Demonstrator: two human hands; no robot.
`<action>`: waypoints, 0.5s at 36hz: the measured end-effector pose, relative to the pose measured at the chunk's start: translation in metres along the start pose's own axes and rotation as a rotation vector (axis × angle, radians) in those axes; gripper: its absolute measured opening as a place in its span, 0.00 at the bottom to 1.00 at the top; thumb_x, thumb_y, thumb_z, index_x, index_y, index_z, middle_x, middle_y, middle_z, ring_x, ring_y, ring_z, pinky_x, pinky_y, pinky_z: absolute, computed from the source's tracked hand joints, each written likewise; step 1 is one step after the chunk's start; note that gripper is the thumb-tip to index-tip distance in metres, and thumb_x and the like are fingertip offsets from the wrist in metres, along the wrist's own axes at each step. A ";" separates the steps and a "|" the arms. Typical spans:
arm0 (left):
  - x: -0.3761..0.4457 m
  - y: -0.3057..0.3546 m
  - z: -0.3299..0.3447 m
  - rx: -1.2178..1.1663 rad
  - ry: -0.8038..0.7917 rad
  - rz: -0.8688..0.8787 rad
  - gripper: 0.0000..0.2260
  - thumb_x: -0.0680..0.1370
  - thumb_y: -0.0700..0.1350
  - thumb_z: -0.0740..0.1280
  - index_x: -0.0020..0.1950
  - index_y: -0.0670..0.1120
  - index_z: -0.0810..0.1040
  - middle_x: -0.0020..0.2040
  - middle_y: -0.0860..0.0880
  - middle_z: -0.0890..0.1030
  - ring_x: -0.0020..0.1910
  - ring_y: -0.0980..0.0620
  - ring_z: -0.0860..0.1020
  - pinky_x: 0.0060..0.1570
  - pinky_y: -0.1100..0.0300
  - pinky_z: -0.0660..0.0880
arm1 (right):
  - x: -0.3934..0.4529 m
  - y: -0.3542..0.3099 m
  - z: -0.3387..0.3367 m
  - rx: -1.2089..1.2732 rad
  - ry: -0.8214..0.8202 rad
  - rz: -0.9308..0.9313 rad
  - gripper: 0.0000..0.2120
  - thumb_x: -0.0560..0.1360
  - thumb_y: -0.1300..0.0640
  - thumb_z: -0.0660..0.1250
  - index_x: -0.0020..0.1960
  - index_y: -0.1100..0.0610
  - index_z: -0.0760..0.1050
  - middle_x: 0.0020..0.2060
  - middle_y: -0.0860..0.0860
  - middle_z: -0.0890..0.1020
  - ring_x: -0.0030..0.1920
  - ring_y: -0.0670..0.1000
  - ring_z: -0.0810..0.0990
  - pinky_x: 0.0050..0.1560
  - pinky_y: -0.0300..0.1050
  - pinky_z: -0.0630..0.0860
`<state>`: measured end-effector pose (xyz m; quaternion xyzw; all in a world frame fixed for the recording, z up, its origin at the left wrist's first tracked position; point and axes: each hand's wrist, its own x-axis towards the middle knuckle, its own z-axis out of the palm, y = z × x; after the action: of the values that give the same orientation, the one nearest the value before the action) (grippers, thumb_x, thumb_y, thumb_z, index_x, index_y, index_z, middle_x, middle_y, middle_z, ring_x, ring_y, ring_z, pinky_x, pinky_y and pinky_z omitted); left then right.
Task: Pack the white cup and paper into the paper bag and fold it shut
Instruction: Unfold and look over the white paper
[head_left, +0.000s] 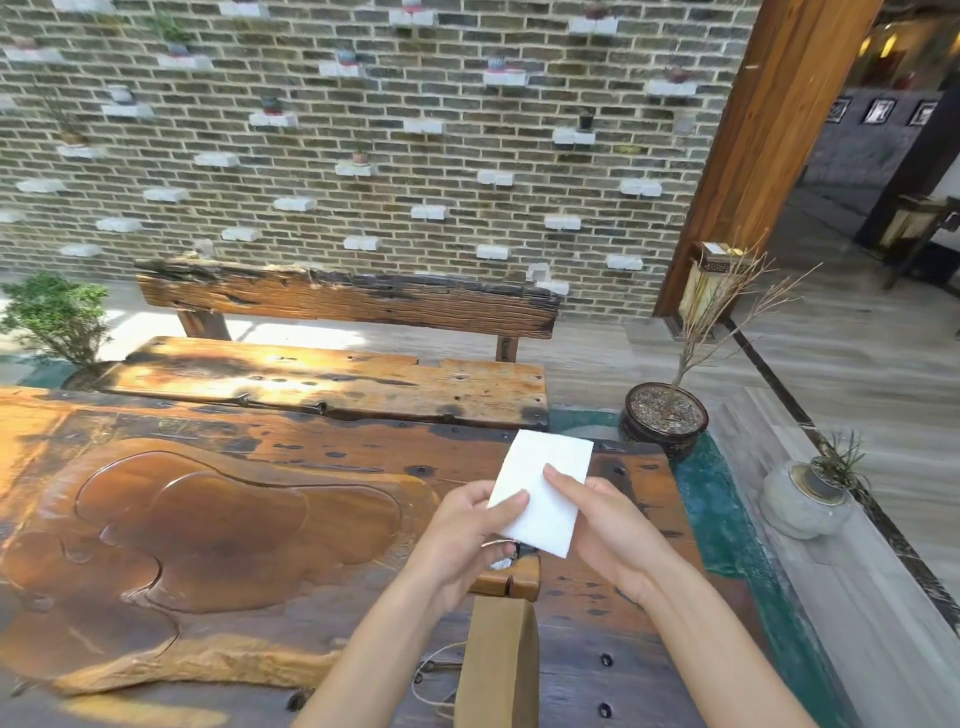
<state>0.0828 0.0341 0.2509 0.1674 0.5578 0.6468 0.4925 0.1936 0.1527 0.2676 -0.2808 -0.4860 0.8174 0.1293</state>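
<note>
White paper (540, 493) pinched by left hand (467, 535) and right hand (608, 530), lower middle. Paper bag (498, 670) below; mouth could be missed, loose sheet dropped.

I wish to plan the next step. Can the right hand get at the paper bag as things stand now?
Probably yes, but not at once. The right hand and left hand both hold the white paper. The paper bag stands just below, with nothing between.
</note>
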 end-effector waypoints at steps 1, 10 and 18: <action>0.000 -0.003 0.000 0.007 -0.007 0.002 0.15 0.74 0.44 0.73 0.58 0.40 0.80 0.51 0.40 0.84 0.45 0.48 0.79 0.37 0.62 0.75 | 0.001 0.003 0.000 0.042 0.002 0.014 0.17 0.80 0.56 0.64 0.62 0.67 0.78 0.54 0.62 0.85 0.50 0.56 0.86 0.50 0.50 0.81; 0.004 -0.010 -0.002 0.127 0.003 0.103 0.09 0.74 0.42 0.72 0.54 0.44 0.83 0.50 0.39 0.85 0.43 0.45 0.77 0.45 0.50 0.71 | 0.006 0.022 -0.003 0.348 -0.048 0.056 0.21 0.80 0.55 0.63 0.69 0.66 0.73 0.64 0.68 0.78 0.61 0.66 0.76 0.57 0.62 0.71; 0.008 -0.027 -0.007 0.251 0.036 0.108 0.07 0.76 0.39 0.70 0.54 0.43 0.81 0.47 0.45 0.86 0.42 0.52 0.81 0.43 0.57 0.76 | 0.012 0.036 -0.006 0.364 -0.064 0.079 0.20 0.82 0.55 0.60 0.69 0.65 0.74 0.65 0.63 0.79 0.64 0.62 0.80 0.57 0.59 0.81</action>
<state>0.0861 0.0340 0.2221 0.2461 0.6333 0.6003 0.4219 0.1895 0.1452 0.2302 -0.2454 -0.3225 0.9049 0.1301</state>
